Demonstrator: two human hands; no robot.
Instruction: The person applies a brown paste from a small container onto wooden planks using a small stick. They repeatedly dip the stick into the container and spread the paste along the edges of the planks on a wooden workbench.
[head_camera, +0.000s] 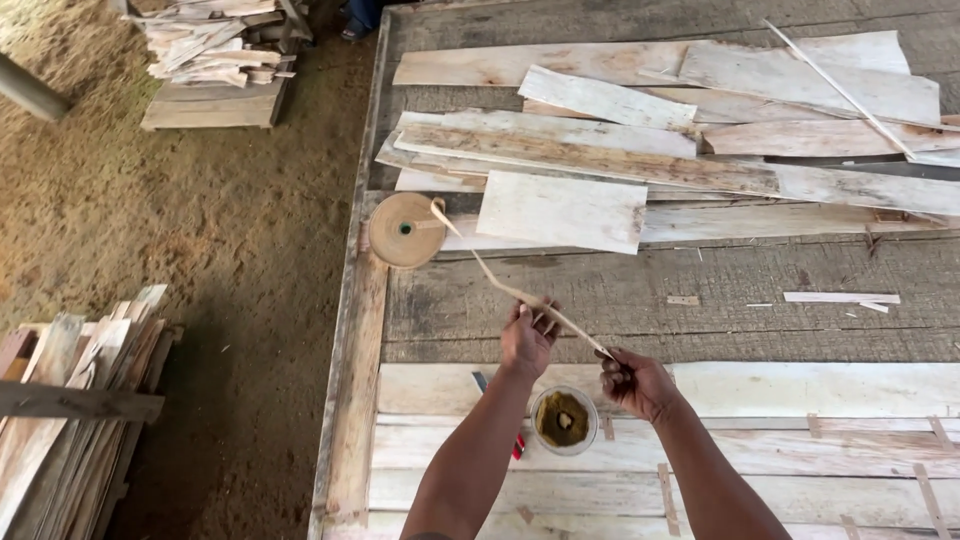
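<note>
Brown paper tape strip (520, 296) is running from the flat round roll (405, 229) toward the small glue bowl (563, 419), both hands pinching it, left hand (527, 338) and right hand (634, 383) apart; nothing newly stuck on pale veneer sheets (800, 400) beside the bowl.

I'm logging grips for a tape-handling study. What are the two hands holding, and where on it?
Both hold one tape strip pulled from the roll: left hand mid-strip, right hand at its free end.

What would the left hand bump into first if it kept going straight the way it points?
Probably the pale veneer sheet ahead of the left hand; bare tabletop lies between, though depth is unclear.
</note>
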